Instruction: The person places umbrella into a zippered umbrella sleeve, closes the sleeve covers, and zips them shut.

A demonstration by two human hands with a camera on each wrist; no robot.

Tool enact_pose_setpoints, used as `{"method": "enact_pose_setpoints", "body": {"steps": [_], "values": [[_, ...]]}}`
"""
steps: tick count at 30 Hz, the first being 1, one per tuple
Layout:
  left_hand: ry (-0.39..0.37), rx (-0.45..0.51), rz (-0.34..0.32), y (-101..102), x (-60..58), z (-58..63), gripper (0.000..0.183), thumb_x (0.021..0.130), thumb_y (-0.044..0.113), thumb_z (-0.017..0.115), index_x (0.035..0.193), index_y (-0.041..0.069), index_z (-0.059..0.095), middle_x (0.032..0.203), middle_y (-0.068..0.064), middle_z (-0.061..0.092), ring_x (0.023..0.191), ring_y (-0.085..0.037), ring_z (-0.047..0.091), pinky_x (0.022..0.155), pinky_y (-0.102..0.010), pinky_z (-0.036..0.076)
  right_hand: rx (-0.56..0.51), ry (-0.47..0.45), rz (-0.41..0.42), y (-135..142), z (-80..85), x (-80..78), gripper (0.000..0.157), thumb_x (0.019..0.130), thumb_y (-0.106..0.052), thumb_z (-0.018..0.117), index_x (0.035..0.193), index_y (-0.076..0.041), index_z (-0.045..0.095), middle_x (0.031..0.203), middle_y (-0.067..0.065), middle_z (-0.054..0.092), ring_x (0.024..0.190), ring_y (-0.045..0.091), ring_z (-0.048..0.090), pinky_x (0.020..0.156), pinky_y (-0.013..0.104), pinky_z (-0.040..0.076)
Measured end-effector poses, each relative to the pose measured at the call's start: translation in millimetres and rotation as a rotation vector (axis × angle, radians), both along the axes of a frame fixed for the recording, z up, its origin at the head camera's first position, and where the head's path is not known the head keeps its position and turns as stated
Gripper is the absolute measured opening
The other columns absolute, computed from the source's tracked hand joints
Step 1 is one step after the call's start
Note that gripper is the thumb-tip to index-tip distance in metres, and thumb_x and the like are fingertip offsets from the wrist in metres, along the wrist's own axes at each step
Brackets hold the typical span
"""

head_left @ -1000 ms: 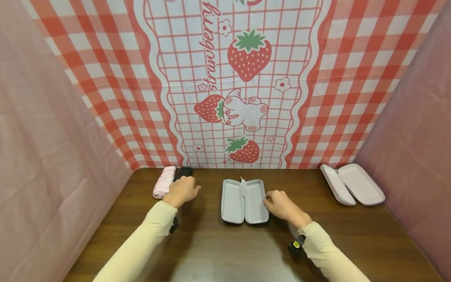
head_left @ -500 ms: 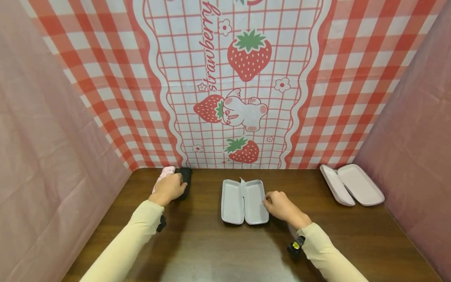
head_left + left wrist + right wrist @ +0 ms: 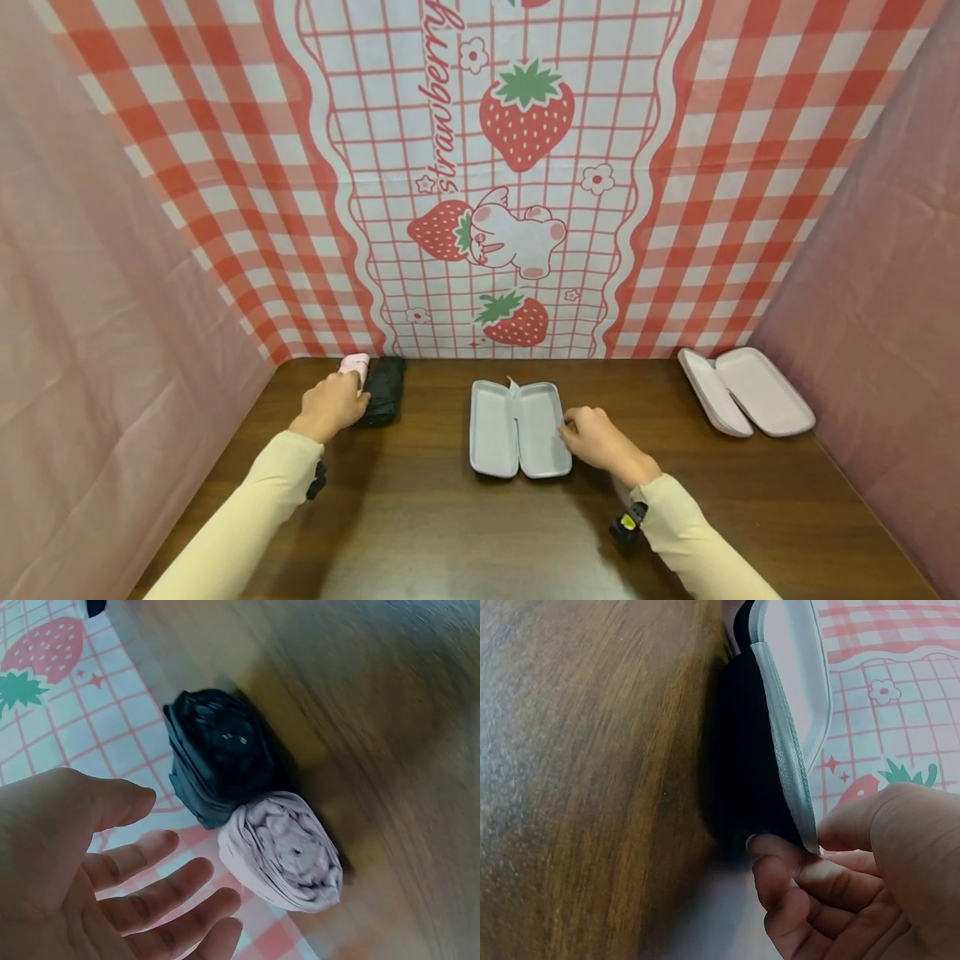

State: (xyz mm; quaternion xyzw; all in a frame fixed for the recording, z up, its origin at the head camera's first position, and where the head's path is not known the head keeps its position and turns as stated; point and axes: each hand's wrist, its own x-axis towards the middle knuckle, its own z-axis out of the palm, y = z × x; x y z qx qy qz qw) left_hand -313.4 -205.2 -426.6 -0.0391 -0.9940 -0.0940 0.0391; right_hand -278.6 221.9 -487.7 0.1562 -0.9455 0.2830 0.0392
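A grey zip-up hard case lies unfolded in two halves at the middle of the table. My right hand pinches the rim of its right half between thumb and fingers; in the right wrist view the zipper edge runs down to the fingertips. At the back left, my left hand hovers over a pink rolled cloth bundle, hiding most of it in the head view. Its fingers are spread and loosely bent, apart from the bundle in the left wrist view. A black rolled bundle lies beside the pink one.
A second hard case, pale pinkish, lies unfolded at the back right. Red-checked strawberry cloth hangs as the back wall. Pink fabric closes off the left side, and more stands at the right. The table is dark wood.
My left hand has moved left, from beside the black bundle to above the pink one, uncovering the black bundle. The right hand stays at the case's rim.
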Motion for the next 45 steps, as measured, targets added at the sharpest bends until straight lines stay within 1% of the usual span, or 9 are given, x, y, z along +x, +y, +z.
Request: {"method": "enact_pose_setpoints", "body": {"steps": [3, 7, 11, 16, 20, 31, 38, 41, 45], "values": [[0.018, -0.004, -0.002, -7, 1.5, -1.8, 0.029, 0.094, 0.027, 0.068, 0.102, -0.001, 0.065, 0.102, -0.026, 0.069, 0.093, -0.048, 0.069, 0.067, -0.063, 0.054, 0.006, 0.004, -0.002, -1, -0.3, 0.4, 0.018, 0.096, -0.008, 0.067, 0.1, 0.009, 0.072, 0.08, 0.011, 0.073, 0.067, 0.013, 0.063, 0.061, 0.031, 0.055], [0.04, -0.002, 0.006, -15, 1.2, -4.4, 0.035, 0.093, 0.025, 0.068, 0.11, -0.004, 0.062, 0.103, -0.028, 0.067, 0.093, -0.051, 0.067, 0.068, -0.064, 0.054, 0.006, 0.007, -0.001, -1, -0.7, 1.2, 0.016, 0.095, -0.007, 0.067, 0.098, 0.008, 0.072, 0.074, 0.007, 0.069, 0.063, 0.012, 0.059, 0.058, 0.029, 0.052], [0.018, 0.012, 0.029, -23, -0.6, -7.0, 0.042, 0.094, 0.027, 0.066, 0.12, -0.006, 0.059, 0.11, -0.03, 0.064, 0.1, -0.053, 0.065, 0.074, -0.067, 0.054, 0.004, 0.008, -0.006, -1, -1.1, 1.3, 0.015, 0.095, -0.006, 0.067, 0.097, 0.008, 0.072, 0.07, 0.004, 0.066, 0.06, 0.01, 0.055, 0.056, 0.028, 0.05], [-0.022, 0.035, 0.065, -32, -2.5, -10.8, 0.052, 0.096, 0.03, 0.065, 0.133, -0.005, 0.053, 0.123, -0.032, 0.06, 0.11, -0.055, 0.061, 0.082, -0.069, 0.052, 0.004, 0.01, -0.002, 0, -1.6, 2.6, 0.016, 0.095, -0.006, 0.066, 0.098, 0.008, 0.072, 0.071, 0.004, 0.066, 0.061, 0.01, 0.055, 0.057, 0.028, 0.05], [-0.022, 0.071, 0.069, -38, -3.3, -12.9, 0.058, 0.096, 0.031, 0.064, 0.139, -0.005, 0.048, 0.128, -0.034, 0.056, 0.115, -0.055, 0.059, 0.087, -0.069, 0.051, 0.001, 0.008, -0.003, -1, -1.5, 4.1, 0.016, 0.095, -0.006, 0.066, 0.098, 0.008, 0.072, 0.069, 0.002, 0.064, 0.061, 0.01, 0.054, 0.058, 0.028, 0.05], [-0.067, 0.192, 0.096, -49, -7.2, -23.4, 0.078, 0.1, 0.036, 0.058, 0.147, -0.018, 0.028, 0.139, -0.047, 0.041, 0.125, -0.062, 0.049, 0.103, -0.069, 0.043, 0.024, 0.028, 0.001, 0, -1.7, 2.6, 0.013, 0.095, -0.005, 0.064, 0.092, 0.005, 0.072, 0.064, -0.002, 0.058, 0.057, 0.009, 0.05, 0.055, 0.027, 0.046], [-0.133, 0.218, 0.126, -52, -8.7, -26.2, 0.088, 0.103, 0.05, 0.048, 0.15, -0.02, 0.022, 0.142, -0.049, 0.04, 0.126, -0.065, 0.047, 0.103, -0.069, 0.043, 0.018, 0.016, 0.0, 0, -1.0, 1.6, 0.015, 0.096, -0.005, 0.064, 0.096, 0.007, 0.073, 0.065, -0.001, 0.06, 0.057, 0.009, 0.051, 0.056, 0.027, 0.048], [-0.166, 0.219, 0.133, -52, -10.6, -28.0, 0.092, 0.103, 0.056, 0.043, 0.15, -0.02, 0.022, 0.143, -0.049, 0.039, 0.126, -0.065, 0.048, 0.102, -0.069, 0.044, 0.022, 0.023, -0.003, 0, -0.4, 1.2, 0.015, 0.096, -0.005, 0.064, 0.095, 0.006, 0.073, 0.065, -0.001, 0.06, 0.057, 0.009, 0.051, 0.056, 0.026, 0.047], [-0.178, 0.219, 0.14, -52, -12.3, -29.1, 0.09, 0.104, 0.061, 0.036, 0.145, -0.02, 0.034, 0.14, -0.048, 0.044, 0.124, -0.064, 0.05, 0.1, -0.069, 0.045, 0.027, 0.031, -0.005, -1, 0.5, 1.2, 0.015, 0.096, -0.006, 0.064, 0.094, 0.005, 0.073, 0.065, -0.001, 0.061, 0.057, 0.008, 0.051, 0.056, 0.026, 0.047]]}}
